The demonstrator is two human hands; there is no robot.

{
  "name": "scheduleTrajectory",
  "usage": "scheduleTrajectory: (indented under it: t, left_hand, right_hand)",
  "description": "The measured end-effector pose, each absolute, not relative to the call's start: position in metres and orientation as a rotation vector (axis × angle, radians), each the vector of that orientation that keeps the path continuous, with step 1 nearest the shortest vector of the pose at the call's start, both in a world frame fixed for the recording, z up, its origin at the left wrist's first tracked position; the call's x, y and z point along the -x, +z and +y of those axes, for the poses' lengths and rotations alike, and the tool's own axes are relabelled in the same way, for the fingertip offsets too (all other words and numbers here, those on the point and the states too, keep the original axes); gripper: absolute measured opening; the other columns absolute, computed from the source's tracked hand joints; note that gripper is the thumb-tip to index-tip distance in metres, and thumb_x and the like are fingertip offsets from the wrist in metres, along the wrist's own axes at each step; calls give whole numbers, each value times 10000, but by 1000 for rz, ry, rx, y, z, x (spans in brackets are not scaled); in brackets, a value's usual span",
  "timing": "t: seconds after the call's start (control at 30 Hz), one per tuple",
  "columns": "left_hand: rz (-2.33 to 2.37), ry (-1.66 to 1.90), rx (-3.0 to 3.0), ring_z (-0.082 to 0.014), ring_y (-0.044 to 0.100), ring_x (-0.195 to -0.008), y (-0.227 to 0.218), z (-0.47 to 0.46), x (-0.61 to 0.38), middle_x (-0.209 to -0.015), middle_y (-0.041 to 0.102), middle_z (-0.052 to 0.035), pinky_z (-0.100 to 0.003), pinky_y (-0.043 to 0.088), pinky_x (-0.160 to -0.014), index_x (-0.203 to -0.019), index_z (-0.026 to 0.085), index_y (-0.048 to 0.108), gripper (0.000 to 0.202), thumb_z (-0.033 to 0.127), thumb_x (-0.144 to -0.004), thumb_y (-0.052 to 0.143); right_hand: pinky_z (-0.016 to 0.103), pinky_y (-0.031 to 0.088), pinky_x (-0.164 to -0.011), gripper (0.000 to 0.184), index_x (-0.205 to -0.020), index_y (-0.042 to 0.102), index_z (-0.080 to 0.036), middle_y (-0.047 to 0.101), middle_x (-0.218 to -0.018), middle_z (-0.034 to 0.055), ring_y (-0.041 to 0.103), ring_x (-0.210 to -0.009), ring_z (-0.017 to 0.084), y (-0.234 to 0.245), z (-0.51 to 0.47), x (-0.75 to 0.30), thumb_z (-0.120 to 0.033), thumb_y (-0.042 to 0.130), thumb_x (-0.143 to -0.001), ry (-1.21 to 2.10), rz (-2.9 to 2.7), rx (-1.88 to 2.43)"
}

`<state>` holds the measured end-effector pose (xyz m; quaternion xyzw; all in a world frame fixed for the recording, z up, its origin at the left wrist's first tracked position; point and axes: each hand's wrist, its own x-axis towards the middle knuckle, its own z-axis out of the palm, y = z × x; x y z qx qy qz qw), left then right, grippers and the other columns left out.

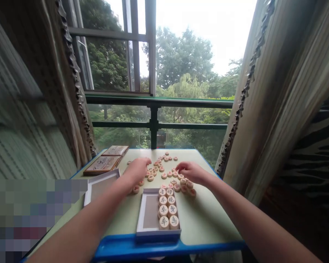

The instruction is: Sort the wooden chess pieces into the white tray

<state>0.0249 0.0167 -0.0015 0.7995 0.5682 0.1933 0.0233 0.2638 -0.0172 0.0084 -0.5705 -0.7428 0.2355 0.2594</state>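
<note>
two heavy ribbed curtains (276, 109) with beaded edging hang at either side of a window; a dark metal railing (153, 102) crosses it behind the bench.

the bench (208, 219) has a smooth pale green top with a glossy blue moulded rim.

a folded board (104, 163), flat and rectangular with dark markings on a tan face, lies at the far left corner. just nearer, a shallow white rectangular lid (100, 188) lies open side up.

the box (149, 212), white-walled with a grey card floor, sits at the near edge, centre. its right half holds the boxed discs (167, 210), round pale wooden pieces with inked characters, laid flat in two columns; the left half is bare.

the left hand (138, 170) lies palm down over the loose discs (162, 168), fingers curled; whether it holds one cannot be told. the right hand (190, 172) has its fingers drawn narrow, tips touching a disc; a firm grip cannot be confirmed.

the loose discs are scattered beyond the box, between and under both hands, with a small cluster touching the box's far right corner.
</note>
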Motion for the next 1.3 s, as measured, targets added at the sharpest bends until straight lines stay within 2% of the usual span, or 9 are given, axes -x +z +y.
scheduleTrajectory:
  t: [0.2, 0.4, 0.5, 0.7, 0.83, 0.97, 1.1, 1.2, 1.3]
  left_hand:
    - [1478, 755, -2624, -206, 628, -966, -30, 1, -34, -1021, 697, -53, -309, 479, -855, -988, 201, 683, 421, 22, -736, 398]
    - [1322, 919, -2606, -194, 636, -890, -25, -10, -47, -923, 710, -33, -318, 502, -808, -872, 188, 695, 343, 67, -748, 399]
    - [1244, 939, -2608, -186, 632, -851, -23, -14, -48, -874, 709, -26, -319, 498, -791, -811, 192, 693, 321, 77, -747, 400]
    - [1195, 985, -2522, -177, 639, -834, -21, -15, -47, -848, 715, -23, -310, 494, -793, -787, 187, 692, 289, 93, -753, 421]
    - [1121, 1011, -2433, -178, 653, -839, -17, -19, -49, -888, 721, -35, -294, 506, -776, -874, 181, 700, 202, 246, -801, 523]
    - [957, 1062, -2456, -163, 655, -802, -18, -25, -53, -917, 718, -44, -272, 517, -744, -993, 185, 679, 270, 326, -770, 620]
    - [936, 1227, -2506, -146, 645, -726, -21, -26, -54, -882, 717, -54, -269, 523, -709, -967, 171, 677, 235, 309, -787, 620]
    - [907, 1271, -2484, -155, 648, -754, -19, -26, -53, -883, 714, -63, -272, 526, -711, -960, 165, 676, 224, 305, -795, 615]
    - [818, 1276, -2405, -165, 647, -801, -15, -26, -52, -898, 708, -73, -285, 532, -731, -1003, 161, 667, 238, 278, -809, 594]
  right_hand:
    - [247, 413, -629, 232, -766, 686, -173, 659, -719, 28, 539, -643, 129, -12, 0, -288, -109, 476, -692, 240, -2070, 1335]
    - [250, 417, -663, 156, -809, 692, -174, 605, -811, 38, 535, -724, 144, -5, -21, -285, -249, 634, -685, 388, -2402, 1266]
    - [242, 408, -641, 137, -757, 679, -174, 578, -729, 23, 513, -684, 133, -7, -24, -276, -296, 641, -708, 392, -2506, 1224]
    - [240, 407, -640, 91, -758, 665, -170, 569, -692, 13, 493, -666, 126, -11, -24, -270, -234, 645, -696, 356, -2489, 1179]
    - [244, 404, -641, 99, -770, 652, -168, 560, -692, 11, 494, -666, 122, -9, -27, -265, -255, 632, -728, 344, -2258, 1130]
    - [242, 388, -600, 177, -819, 644, -164, 557, -700, 7, 472, -634, 113, -16, -30, -252, -324, 636, -741, 488, -2054, 1062]
    - [240, 382, -561, 258, -870, 632, -165, 581, -725, 5, 465, -602, 104, -22, -31, -243, -382, 643, -732, 810, -1858, 1060]
    - [244, 407, -577, 308, -870, 620, -171, 598, -748, 9, 504, -637, 114, -22, -31, -243, -429, 666, -708, 1046, -1723, 1009]
    - [243, 427, -609, 284, -807, 612, -169, 595, -750, 10, 518, -678, 116, -19, -32, -245, -418, 690, -694, 1111, -1627, 954]
